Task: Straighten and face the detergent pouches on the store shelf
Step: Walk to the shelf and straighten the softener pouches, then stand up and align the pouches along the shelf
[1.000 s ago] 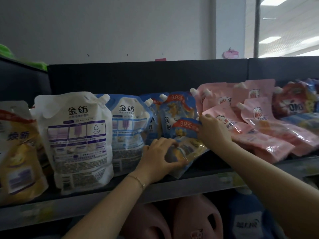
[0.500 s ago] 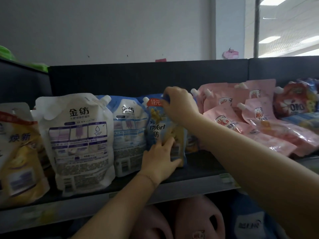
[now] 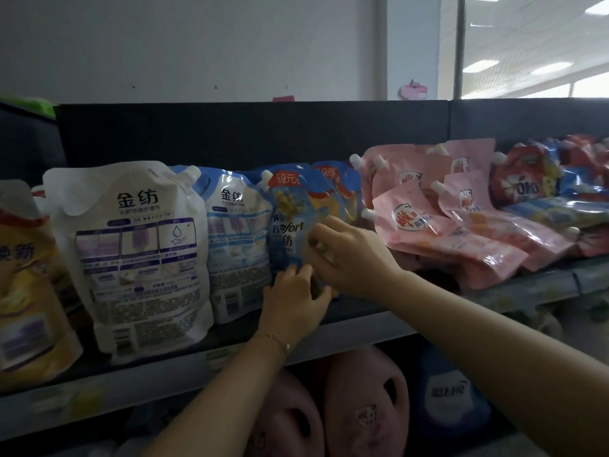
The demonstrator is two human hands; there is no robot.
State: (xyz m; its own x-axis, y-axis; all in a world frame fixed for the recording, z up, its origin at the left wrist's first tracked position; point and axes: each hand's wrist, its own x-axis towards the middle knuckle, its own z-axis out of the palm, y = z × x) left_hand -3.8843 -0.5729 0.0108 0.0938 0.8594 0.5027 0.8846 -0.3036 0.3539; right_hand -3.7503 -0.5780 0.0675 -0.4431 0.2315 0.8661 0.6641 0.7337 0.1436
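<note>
**A:** Where is the blue pouch (image 3: 290, 225) found?

**B:** It is stood on the shelf (image 3: 362, 328), mid-row. The blue-and-white pouch (image 3: 237, 245) is just beside it on one side, and the pink pouches (image 3: 428, 232) are slumped on the other.

**A:** How is it held?

**B:** Its bottom edge is gripped by the left hand (image 3: 293, 301), with the fingers curled up against it. Its outer side, about mid-height, is pinched by the right hand (image 3: 346, 255), with the fingers bent round the edge. Neither hand is spread flat.

**A:** Why is it taken low and at the side?

**B:** A soft pouch is judged likely to sag or topple. The base can be seated by the lower grip, while the face is squared to the aisle by the upper one.

**A:** Which way is it pointed?

**B:** The long axis is set nearly vertical. The spout (image 3: 265, 174) is carried at the top corner nearest the blue-and-white pouch, and the printed front is turned outward, toward the aisle. A slight backward lean is suggested, but it cannot be told for sure. The pink pouches are laid back and are judged not yet faced.
</note>
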